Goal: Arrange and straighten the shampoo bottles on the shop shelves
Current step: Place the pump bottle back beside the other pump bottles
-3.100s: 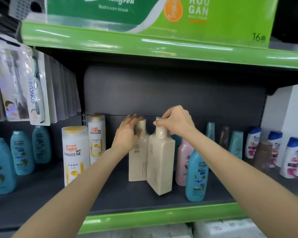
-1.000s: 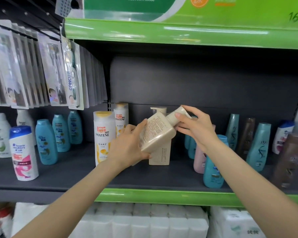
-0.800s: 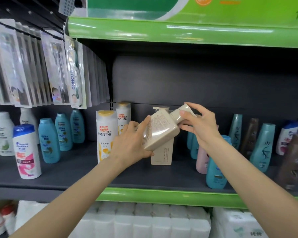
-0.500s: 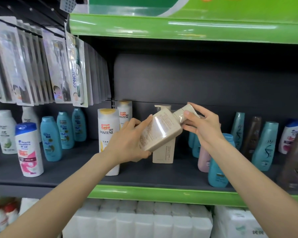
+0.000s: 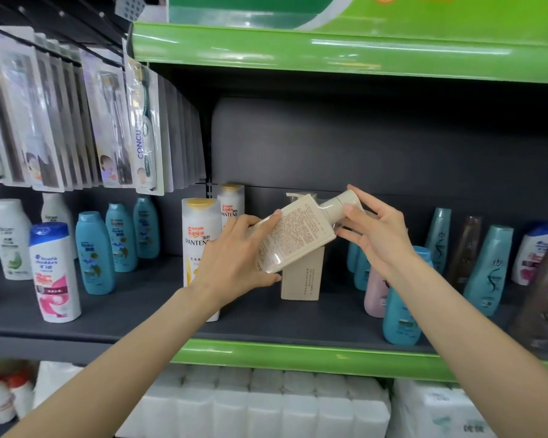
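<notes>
Beige bottle [image 5: 293, 237] tilted between hands

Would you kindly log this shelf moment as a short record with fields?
held item: beige bottle, tilted, off the shelf
left hand: grips its base
right hand: pinches its pump end
behind it: second beige bottle, upright on the shelf
left neighbour: Pantene bottle, upright
right neighbour: pink bottle, partly hidden by the right arm
</notes>
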Action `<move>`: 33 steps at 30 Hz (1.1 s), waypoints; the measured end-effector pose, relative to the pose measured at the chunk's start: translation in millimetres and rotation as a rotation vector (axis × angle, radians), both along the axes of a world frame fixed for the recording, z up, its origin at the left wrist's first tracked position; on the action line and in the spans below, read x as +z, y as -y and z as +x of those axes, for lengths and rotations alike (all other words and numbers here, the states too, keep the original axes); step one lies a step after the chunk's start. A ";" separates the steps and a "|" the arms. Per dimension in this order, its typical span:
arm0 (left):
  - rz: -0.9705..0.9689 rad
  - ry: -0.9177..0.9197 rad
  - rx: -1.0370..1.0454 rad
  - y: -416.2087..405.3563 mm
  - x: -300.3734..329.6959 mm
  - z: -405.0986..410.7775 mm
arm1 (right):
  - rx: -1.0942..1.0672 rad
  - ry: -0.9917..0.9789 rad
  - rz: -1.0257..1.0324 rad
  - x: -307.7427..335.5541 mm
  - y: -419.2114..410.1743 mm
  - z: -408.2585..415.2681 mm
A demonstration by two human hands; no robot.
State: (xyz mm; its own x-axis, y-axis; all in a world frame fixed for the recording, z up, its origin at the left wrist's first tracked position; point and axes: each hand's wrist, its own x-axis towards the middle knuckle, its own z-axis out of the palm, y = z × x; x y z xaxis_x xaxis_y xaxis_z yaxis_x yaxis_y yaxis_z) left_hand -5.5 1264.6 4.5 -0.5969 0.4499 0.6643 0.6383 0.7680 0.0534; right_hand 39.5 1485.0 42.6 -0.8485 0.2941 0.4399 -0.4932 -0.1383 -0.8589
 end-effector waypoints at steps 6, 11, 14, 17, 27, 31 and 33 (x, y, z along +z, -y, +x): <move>0.265 0.434 -0.319 3.1 -2.7 -10.5 | 0.068 0.005 0.100 5.8 -4.8 5.8; 0.422 0.725 -0.527 -1.9 -2.3 -10.1 | 0.208 -0.037 0.163 8.7 -8.9 7.3; 0.450 0.803 -0.599 -4.1 -4.3 -9.8 | 0.195 -0.042 0.166 12.1 -8.0 6.1; 0.449 0.929 -0.677 -6.8 -2.0 -9.1 | 0.145 -0.041 0.168 19.5 -6.9 6.6; 0.373 0.697 -0.563 -46.7 21.3 1.1 | -0.214 -0.005 0.360 26.8 3.2 7.9; 0.392 0.430 -0.443 -61.2 22.5 4.2 | -0.289 -0.006 0.476 28.0 -1.2 5.9; 0.430 0.477 -0.487 -61.6 19.3 2.2 | -0.243 0.006 0.526 34.3 -7.3 8.3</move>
